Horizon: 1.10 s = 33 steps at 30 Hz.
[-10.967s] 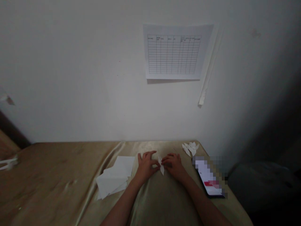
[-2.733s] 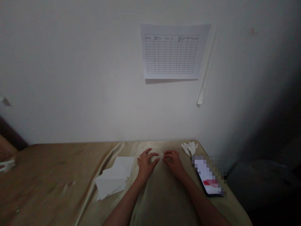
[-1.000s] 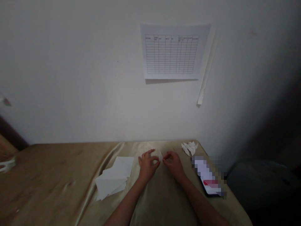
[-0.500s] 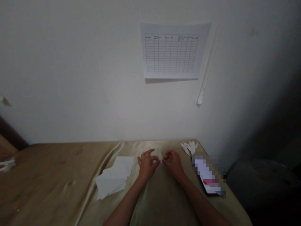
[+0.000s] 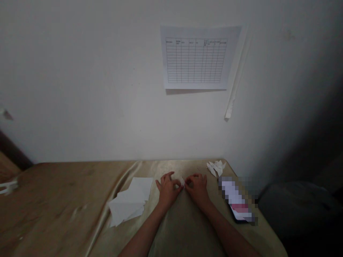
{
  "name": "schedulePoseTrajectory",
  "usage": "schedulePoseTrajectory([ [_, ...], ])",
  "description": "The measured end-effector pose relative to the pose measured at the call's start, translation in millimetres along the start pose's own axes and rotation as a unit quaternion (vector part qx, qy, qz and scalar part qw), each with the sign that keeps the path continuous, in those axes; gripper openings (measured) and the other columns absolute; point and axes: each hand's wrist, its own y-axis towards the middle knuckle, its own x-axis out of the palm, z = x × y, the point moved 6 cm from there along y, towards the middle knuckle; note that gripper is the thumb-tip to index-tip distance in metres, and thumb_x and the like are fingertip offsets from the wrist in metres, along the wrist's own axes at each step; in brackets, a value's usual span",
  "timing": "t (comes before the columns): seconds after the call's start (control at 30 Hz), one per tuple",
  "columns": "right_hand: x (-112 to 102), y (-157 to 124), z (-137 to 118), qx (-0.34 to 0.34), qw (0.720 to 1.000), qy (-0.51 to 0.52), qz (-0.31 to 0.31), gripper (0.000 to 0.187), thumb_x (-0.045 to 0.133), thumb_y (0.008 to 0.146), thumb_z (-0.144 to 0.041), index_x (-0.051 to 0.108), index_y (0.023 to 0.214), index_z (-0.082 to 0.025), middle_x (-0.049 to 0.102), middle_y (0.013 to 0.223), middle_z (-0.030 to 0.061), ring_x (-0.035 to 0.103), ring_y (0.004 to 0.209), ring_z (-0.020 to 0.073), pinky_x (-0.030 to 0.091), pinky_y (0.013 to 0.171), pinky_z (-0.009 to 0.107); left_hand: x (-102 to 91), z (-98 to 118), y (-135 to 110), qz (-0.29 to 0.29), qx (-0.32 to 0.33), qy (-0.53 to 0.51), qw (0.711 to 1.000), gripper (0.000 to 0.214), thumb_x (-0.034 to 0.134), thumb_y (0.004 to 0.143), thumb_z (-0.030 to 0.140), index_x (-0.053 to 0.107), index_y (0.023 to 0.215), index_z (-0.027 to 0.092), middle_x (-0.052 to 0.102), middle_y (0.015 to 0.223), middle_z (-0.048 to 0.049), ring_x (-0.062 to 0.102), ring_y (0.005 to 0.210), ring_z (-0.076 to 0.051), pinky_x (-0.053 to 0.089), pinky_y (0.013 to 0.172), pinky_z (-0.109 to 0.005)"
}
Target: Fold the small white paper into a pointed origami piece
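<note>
Hands meet at the middle of the table (image 5: 66, 200), which is draped in a shiny tan cloth and pushed against a pale wall (image 5: 80, 89). Left hand (image 5: 167, 189) and right hand (image 5: 197, 188) lie knuckles-up on the cloth, fingertips turned toward each other, and between them sits a small folded paper (image 5: 182, 181) — white, mostly hidden, only a sliver showing. Both hands pinch it: the left thumb and forefinger close on its left edge, the right fingers curl onto its right edge, and the piece is held low, at or just above the cloth; whether it touches the cloth cannot be told. Forearms run in from the bottom edge. Just left of the left hand lies a loose stack of white sheets (image 5: 131, 201), fanned and overlapping, apart from the hand. Beyond the right hand, near the far right corner of the table, a little heap of folded white pieces (image 5: 216, 167) rests against the wall line. A phone (image 5: 237, 203) lies to the right of the right hand along the table's edge, its screen blurred out. On the wall above hangs a printed grid sheet (image 5: 197, 59) — its text too small to read — with a thin white strip (image 5: 235, 85) slanting down beside it.
</note>
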Motion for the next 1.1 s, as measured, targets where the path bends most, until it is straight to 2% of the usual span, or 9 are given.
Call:
schedulePoseTrajectory([
  [0.1,1,1,2,0.004,1.000,0.004,-0.004,0.011,0.069,0.078,-0.020,0.072,0.083,-0.030,0.075,0.087,0.0023,0.055,0.111,0.0314,0.004,0.113,0.064,0.2,0,1,0.014,-0.004,0.003,1.000,0.005,0.078,0.073,0.032,0.075,0.075,0.028,0.049,0.147,-0.0030,0.035,0.140,-0.035,0.014,0.114,-0.072],
  [0.2,0,1,3,0.011,1.000,-0.007,0.005,0.011,0.069,0.078,-0.020,0.073,0.082,-0.029,0.075,0.089,0.0028,0.054,0.111,0.0314,0.009,0.112,0.063,-0.9,1,1,0.025,0.001,0.006,1.000,0.010,0.079,0.072,0.031,0.074,0.081,0.028,0.048,0.148,-0.0042,0.035,0.140,-0.034,0.015,0.113,-0.073],
  [0.33,-1,2,7,0.022,0.999,-0.047,0.016,0.006,0.072,0.076,-0.024,0.073,0.080,-0.028,0.073,0.095,0.0058,0.051,0.110,0.0326,0.023,0.106,0.057,-3.3,4,1,0.027,0.014,0.007,1.000,0.017,0.081,0.072,0.030,0.076,0.088,0.035,0.047,0.150,-0.0009,0.034,0.140,-0.034,0.014,0.111,-0.075],
  [0.47,1,3,13,0.034,0.996,-0.084,0.017,0.007,0.075,0.077,-0.033,0.074,0.082,-0.027,0.070,0.098,0.0083,0.051,0.107,0.0325,0.029,0.100,0.052,-4.6,6,1,0.021,0.039,0.025,0.999,0.013,0.081,0.074,0.033,0.079,0.082,0.042,0.047,0.151,0.0042,0.034,0.140,-0.035,0.010,0.112,-0.077],
  [0.67,3,5,14,0.058,0.992,-0.111,-0.009,0.011,0.075,0.079,-0.037,0.075,0.082,-0.027,0.069,0.101,0.0080,0.051,0.109,0.0311,0.027,0.102,0.049,-2.5,4,6,-0.010,0.066,0.062,0.996,0.012,0.072,0.083,0.039,0.079,0.089,0.047,0.039,0.159,0.0089,0.035,0.141,-0.037,0.004,0.110,-0.081],
  [0.87,0,6,10,0.092,0.986,-0.124,-0.055,0.014,0.071,0.083,-0.040,0.077,0.088,-0.029,0.068,0.108,0.0060,0.048,0.116,0.0281,0.022,0.107,0.044,-2.3,1,7,-0.044,0.074,0.092,0.992,0.017,0.065,0.087,0.047,0.075,0.101,0.051,0.031,0.163,0.0113,0.031,0.145,-0.038,0.005,0.110,-0.081],
  [1.1,-2,7,11,0.100,0.987,-0.114,-0.052,0.012,0.072,0.082,-0.039,0.078,0.087,-0.031,0.068,0.110,0.0058,0.049,0.115,0.0273,0.023,0.106,0.043,-3.6,0,8,-0.058,0.065,0.107,0.990,0.027,0.058,0.088,0.058,0.068,0.113,0.057,0.028,0.164,0.0107,0.027,0.147,-0.040,0.002,0.109,-0.081],
])
